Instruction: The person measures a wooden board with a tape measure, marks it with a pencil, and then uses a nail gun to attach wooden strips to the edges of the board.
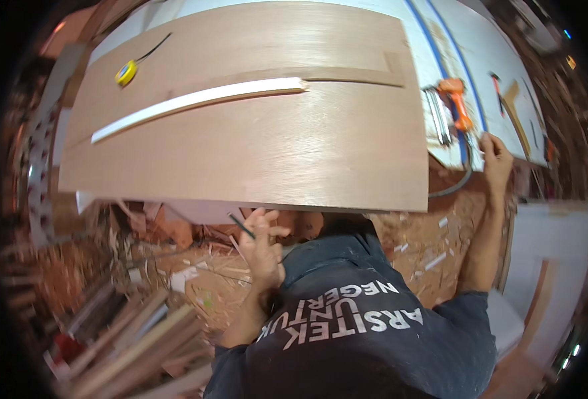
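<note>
My left hand (264, 247) is just off the near edge of a large plywood panel (347, 146), its fingers closed around a dark pencil (242, 226) that points up and left. At the table's right part, my right hand (498, 159) has its thumb and fingers pinched together. Whatever is between those fingertips is too small to make out. Close to that hand lies an orange nail gun (455, 100), with a grey hose (457, 189) curving under the table edge. A white-faced wood strip (200, 103) rests across the panel, and a yellow tape measure (127, 72) sits at its far left.
A thin brown wood strip (357, 82) continues right from the white one. Beyond the nail gun are a red-handled tool (497, 86) and an angled wooden piece (515, 110). Wood offcuts (127, 332) are piled at lower left. Scraps litter the floor (400, 266).
</note>
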Demonstrator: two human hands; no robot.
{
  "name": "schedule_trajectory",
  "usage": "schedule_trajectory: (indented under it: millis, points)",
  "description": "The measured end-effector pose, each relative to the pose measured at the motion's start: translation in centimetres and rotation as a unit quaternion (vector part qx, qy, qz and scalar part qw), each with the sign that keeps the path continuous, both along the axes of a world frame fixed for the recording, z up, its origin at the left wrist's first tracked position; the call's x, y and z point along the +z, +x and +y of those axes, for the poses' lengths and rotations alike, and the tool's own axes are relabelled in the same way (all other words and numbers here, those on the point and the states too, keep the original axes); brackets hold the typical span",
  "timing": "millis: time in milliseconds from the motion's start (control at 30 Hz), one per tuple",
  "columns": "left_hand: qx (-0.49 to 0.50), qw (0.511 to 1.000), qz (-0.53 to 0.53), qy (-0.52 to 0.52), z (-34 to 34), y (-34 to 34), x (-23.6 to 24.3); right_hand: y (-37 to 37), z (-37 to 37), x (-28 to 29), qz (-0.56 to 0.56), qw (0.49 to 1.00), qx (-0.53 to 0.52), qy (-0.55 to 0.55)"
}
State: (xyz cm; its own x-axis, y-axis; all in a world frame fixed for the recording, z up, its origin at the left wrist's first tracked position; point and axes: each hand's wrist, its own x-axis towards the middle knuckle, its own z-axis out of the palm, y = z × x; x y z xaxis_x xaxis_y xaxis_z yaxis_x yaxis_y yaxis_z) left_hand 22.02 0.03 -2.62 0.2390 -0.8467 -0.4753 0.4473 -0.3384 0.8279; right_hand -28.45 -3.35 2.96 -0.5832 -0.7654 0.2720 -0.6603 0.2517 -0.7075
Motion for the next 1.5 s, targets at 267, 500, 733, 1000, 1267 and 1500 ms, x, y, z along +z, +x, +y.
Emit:
schedule_trajectory:
  millis: [267,500,733,1000,1267,1500]
  points:
    - [0.2,0.979,0.04,-0.013,-0.7,-15.2,2.1,-28.0,-16.4,-16.3,0.164,0.925,0.117,0.321]
    - [0.245,0.968,0.028,0.05,2.8,-23.8,1.6,-26.3,-19.1,-17.4,-0.198,0.918,0.174,0.296]
    - [0.225,0.974,-0.005,-0.005,3.4,-25.1,0.2,-24.7,-20.6,-17.2,-0.051,0.946,0.224,0.228]
    - [0.264,0.962,-0.046,-0.058,2.9,-28.0,-3.1,-21.1,-17.3,-11.0,-0.251,0.922,0.258,0.145]
    - [0.374,0.918,-0.114,-0.06,2.5,-30.7,-1.8,-13.5,-12.6,6.8,-0.201,0.808,0.527,0.17]
    - [0.454,0.883,-0.075,-0.091,1.1,-31.0,-3.5,0.7,-16.7,16.0,-0.016,0.633,0.738,0.234]
